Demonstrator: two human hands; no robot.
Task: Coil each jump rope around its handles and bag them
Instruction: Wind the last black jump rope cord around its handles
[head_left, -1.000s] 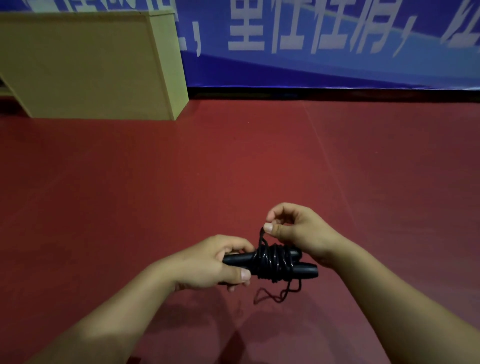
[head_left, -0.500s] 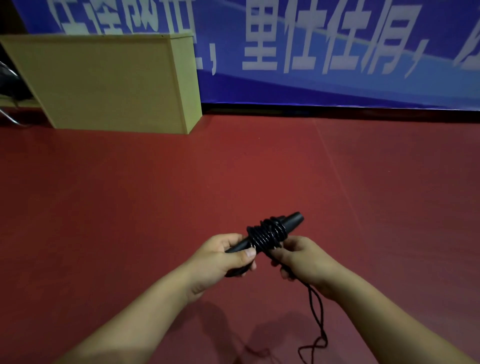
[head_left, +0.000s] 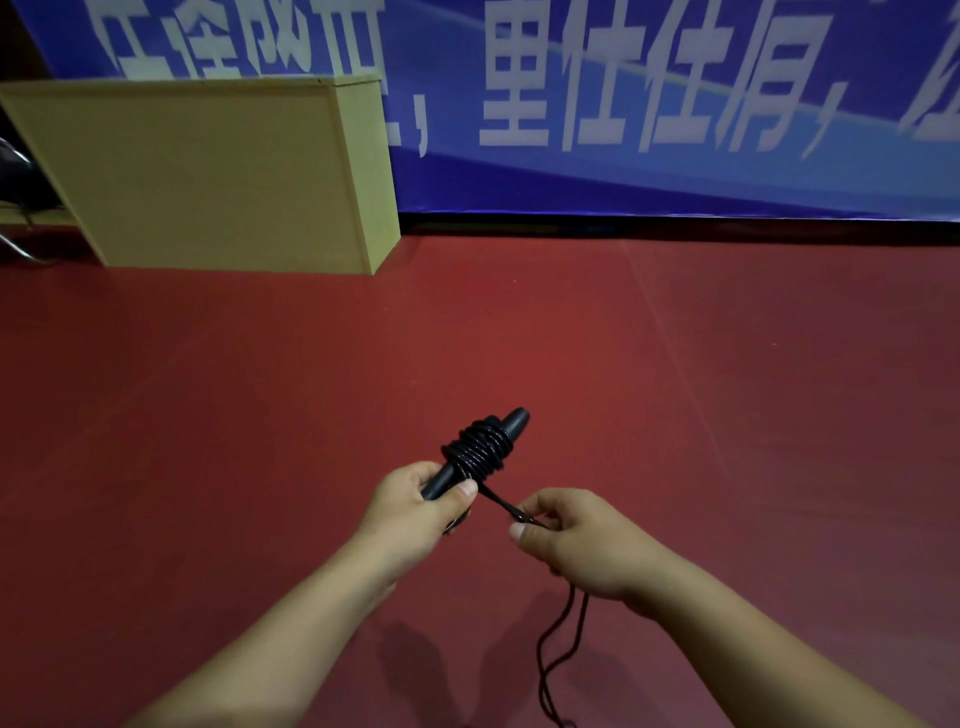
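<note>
A dark chair leg or frame is glimpsed at the far left edge, behind and to the left of a pale yellow-green wooden box; too little of it is shown to tell what it is. The box is stood on the dark red sports floor, well beyond the jump rope and to its left, with its back against a blue banner printed with large white characters.

The left hand is seen just below and to the left of the rope coil. Its fingers are curled round the near end of the black plastic jump-rope handles, with the thumb pressed along the top. The handles are held together above the floor and pointed away and to the right, so that their far tip is shown clear of the wrapping.

The black jump rope is wound in tight, glossy turns around the middle of the handles, just beyond the left thumb. From the near edge of the coil a short stretch of rope is drawn taut, down and to the right.

That stretch is pinched by the right hand, just to the right of the coil and nearer the camera; thumb and forefinger are closed on the rope, and the other fingers are folded under, where their hold cannot be told. Below the right hand the loose rope is left hanging in a loop toward the bottom edge of the view, over the floor.
</note>
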